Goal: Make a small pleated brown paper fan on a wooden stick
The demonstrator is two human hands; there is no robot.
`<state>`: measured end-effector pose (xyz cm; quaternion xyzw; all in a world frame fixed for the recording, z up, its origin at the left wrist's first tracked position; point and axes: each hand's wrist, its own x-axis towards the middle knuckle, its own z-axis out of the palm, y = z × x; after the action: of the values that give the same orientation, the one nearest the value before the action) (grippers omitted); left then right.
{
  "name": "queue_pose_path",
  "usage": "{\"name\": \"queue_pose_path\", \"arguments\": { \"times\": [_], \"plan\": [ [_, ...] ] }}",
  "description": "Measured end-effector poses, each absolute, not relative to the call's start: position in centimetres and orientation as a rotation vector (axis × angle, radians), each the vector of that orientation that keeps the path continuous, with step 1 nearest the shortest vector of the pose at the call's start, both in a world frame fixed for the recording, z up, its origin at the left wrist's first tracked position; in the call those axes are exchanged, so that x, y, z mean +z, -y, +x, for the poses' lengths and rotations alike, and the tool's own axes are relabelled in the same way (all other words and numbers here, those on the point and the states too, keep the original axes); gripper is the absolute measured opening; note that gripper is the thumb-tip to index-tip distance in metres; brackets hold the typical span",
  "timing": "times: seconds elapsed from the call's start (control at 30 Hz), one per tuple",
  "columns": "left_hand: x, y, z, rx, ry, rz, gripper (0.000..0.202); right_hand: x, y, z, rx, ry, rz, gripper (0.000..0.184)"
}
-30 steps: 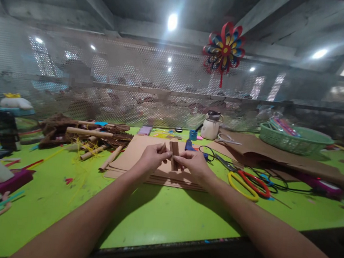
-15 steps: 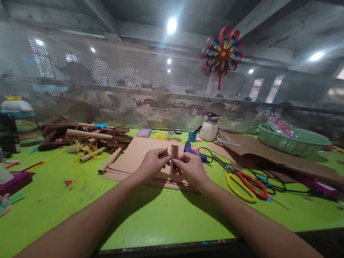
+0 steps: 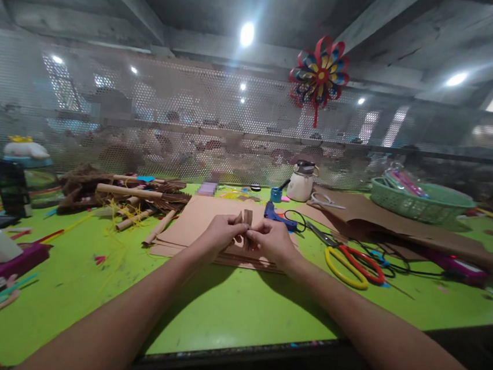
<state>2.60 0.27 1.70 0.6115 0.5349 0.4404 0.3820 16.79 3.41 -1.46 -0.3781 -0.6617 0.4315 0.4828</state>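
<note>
Both my hands meet over a stack of tan cardboard sheets (image 3: 191, 220) on the green table (image 3: 235, 306). My left hand (image 3: 219, 235) and my right hand (image 3: 274, 240) each pinch a small folded strip of brown cardboard (image 3: 246, 220) between thumb and fingers. The strip stands upright between the fingertips, with its lower part hidden behind my fingers.
Yellow and red scissors (image 3: 350, 265) and a blue glue gun (image 3: 275, 215) lie right of my hands. Rolled paper sticks and brown scraps (image 3: 127, 197) pile up at the left. A green basket (image 3: 419, 200), a white jar (image 3: 301, 181) and a perforated screen (image 3: 169, 119) stand behind.
The cardboard strip has sunk lower between my fingers and looks more folded. Both hands have closed in a little toward each other.
</note>
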Motion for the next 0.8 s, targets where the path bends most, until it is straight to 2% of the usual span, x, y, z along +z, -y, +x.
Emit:
{"name": "queue_pose_path", "arguments": {
  "times": [0.17, 0.37, 0.6, 0.8],
  "plan": [
    [1.77, -0.11, 2.41, 1.185, -1.313, 1.56, 0.025, -0.99, -3.4, 17.27, 1.145, 1.572, -0.898, 0.024],
    [1.83, -0.05, 2.66, 1.14, -1.352, 1.533, 0.029, -0.94, -3.44, 17.28, 1.11, 1.618, -0.849, 0.025],
    [2.17, 0.18, 2.85, 1.148, -1.369, 1.477, 0.016, -1.07, -3.48, 17.38, 1.304, 1.503, -0.77, 0.031],
    [1.73, -0.28, 3.17, 1.272, -1.393, 1.552, 0.016, -1.4, -3.8, 17.41, 1.305, 1.446, -0.76, 0.03]
  ]
}}
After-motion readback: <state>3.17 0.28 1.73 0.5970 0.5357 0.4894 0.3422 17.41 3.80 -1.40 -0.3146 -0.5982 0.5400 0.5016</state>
